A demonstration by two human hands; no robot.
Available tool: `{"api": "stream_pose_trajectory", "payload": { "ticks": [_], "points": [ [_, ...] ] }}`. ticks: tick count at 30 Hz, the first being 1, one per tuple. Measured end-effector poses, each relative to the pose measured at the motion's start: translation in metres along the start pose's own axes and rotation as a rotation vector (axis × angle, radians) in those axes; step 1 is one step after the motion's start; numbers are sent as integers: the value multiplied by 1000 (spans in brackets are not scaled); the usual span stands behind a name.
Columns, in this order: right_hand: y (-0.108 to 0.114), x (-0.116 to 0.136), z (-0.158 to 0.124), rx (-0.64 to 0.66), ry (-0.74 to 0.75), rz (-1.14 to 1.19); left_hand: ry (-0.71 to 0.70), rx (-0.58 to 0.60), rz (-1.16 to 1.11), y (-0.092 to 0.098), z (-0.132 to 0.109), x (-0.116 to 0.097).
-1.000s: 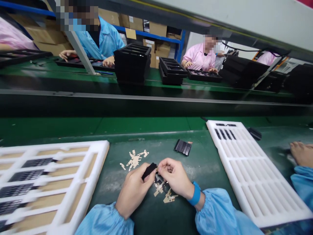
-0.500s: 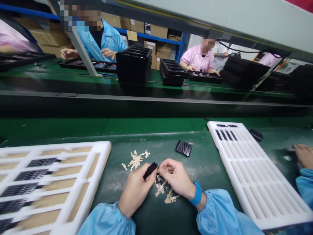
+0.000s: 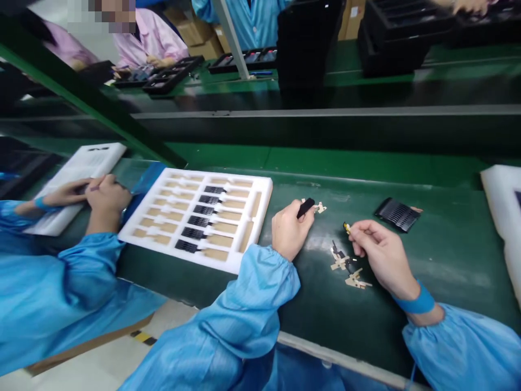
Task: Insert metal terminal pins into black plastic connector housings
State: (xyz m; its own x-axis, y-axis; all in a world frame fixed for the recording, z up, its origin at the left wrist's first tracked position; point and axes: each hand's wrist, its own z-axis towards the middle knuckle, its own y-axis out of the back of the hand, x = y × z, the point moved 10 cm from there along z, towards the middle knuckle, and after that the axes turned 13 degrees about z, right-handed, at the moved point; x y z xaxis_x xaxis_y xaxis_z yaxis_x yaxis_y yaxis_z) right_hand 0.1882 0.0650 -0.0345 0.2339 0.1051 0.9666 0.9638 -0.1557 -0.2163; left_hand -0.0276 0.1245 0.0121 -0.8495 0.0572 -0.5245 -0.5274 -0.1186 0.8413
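The left hand [image 3: 288, 232] rests on the green counter [image 3: 448, 255] with its fingers curled shut, pinching a small black strip [image 3: 305, 207] that juts up and to the right from its fingertips, just beside the white foam tray [image 3: 260, 217] with black parts in its slots. Well apart from it, the right hand [image 3: 380, 254] nips a tiny dark part [image 3: 347, 227] between thumb and forefinger, its other fingers loosely bent, above the tan cut-outs [image 3: 345, 269] that lie on the counter. A black ribbed piece [image 3: 398, 214] lies near the right hand's far side, and a co-worker's hand [image 3: 106, 196] works at the left.
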Motion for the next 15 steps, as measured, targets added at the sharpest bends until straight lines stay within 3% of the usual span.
{"api": "stream_pose_trajectory", "payload": {
  "ticks": [3, 8, 11, 15],
  "points": [
    [-6, 5, -2, 25, 8, -60, -92, 90, -176, -10, -5, -12],
    [-13, 12, -4, 74, 15, -122, -262, 431, -556, -39, -21, -44],
    [-14, 12, -5, 93, 17, -133, -244, 551, -634, -51, -25, -46],
    [-13, 9, -4, 89, 23, -163, -178, 575, -608, -59, -24, -38]
  ]
}}
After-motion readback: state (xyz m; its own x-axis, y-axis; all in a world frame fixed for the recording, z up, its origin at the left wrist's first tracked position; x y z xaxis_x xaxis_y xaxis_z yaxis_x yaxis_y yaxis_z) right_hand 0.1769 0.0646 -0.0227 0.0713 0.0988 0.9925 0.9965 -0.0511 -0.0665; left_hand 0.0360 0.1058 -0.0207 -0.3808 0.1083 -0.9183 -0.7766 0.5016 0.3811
